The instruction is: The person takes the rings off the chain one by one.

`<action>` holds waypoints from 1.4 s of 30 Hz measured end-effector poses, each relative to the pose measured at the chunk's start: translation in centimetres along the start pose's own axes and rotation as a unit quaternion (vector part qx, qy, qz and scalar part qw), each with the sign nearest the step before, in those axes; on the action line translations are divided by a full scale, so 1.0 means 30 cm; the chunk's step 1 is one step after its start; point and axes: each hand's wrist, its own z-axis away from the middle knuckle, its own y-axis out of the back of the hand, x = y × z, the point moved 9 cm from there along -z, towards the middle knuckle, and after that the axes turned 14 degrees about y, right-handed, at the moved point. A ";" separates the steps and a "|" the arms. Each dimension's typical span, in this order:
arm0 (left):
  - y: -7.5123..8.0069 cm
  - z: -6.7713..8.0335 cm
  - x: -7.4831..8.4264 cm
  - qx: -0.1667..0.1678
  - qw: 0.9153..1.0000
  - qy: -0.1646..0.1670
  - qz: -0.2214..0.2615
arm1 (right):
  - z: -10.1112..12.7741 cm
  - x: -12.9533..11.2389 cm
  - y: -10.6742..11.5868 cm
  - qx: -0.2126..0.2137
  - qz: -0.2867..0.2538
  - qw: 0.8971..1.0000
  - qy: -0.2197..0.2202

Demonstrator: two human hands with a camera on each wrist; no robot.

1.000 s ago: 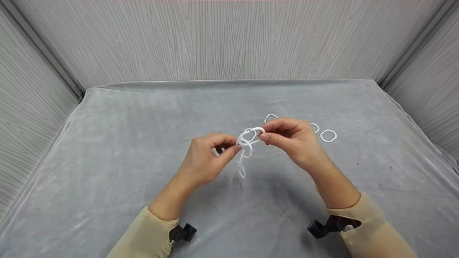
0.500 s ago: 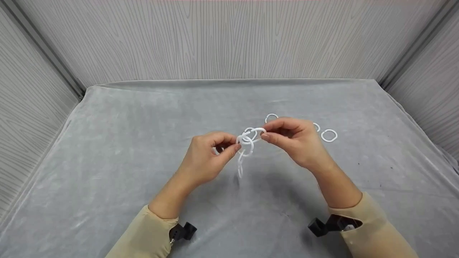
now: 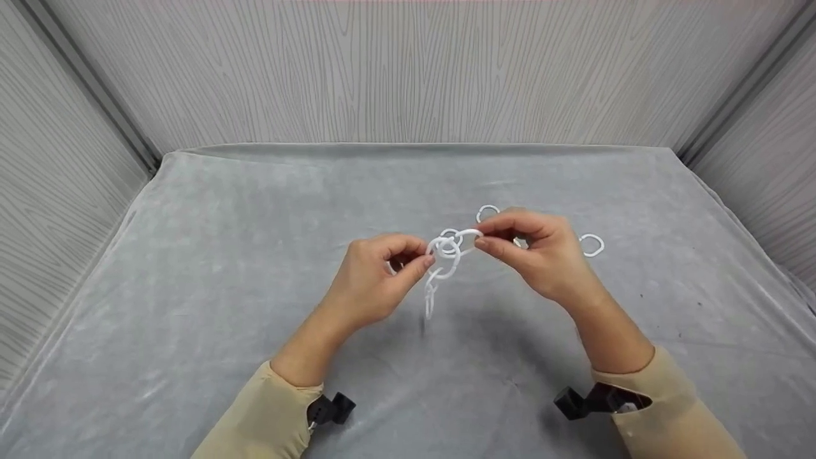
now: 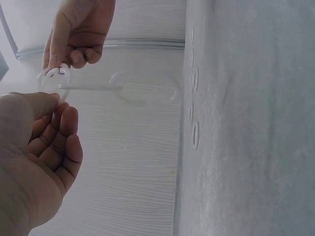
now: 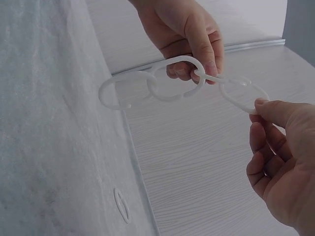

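Above the grey table (image 3: 191, 287), the left hand (image 3: 373, 280) pinches the top of a dangling white ring chain (image 3: 440, 274) while the right hand (image 3: 542, 255) pinches a ring (image 3: 468, 239) at that chain's top link. Joining seems underway; next, the ring must hook fully through. Spare rings (image 3: 591, 245) lie beyond the chain.

Wide bare grey cloth-covered tabletop (image 3: 223, 255) left of the hands, open for passing. Loose white plastic rings (image 3: 591, 245) lying just beyond the right hand (image 3: 542, 255). Pale wood-grain walls (image 3: 408, 70) closing three sides.
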 end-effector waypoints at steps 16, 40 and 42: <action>0.001 -0.003 -0.003 -0.002 1.000 0.020 0.008 | -0.036 -0.091 -0.007 -0.078 0.093 0.987 0.105; 0.004 -0.004 -0.008 0.003 0.999 0.030 0.022 | -0.002 -0.091 -0.050 -0.104 0.113 0.980 0.128; 0.005 -0.003 -0.008 0.002 0.999 0.032 0.024 | -0.002 -0.095 -0.056 -0.107 0.116 0.978 0.137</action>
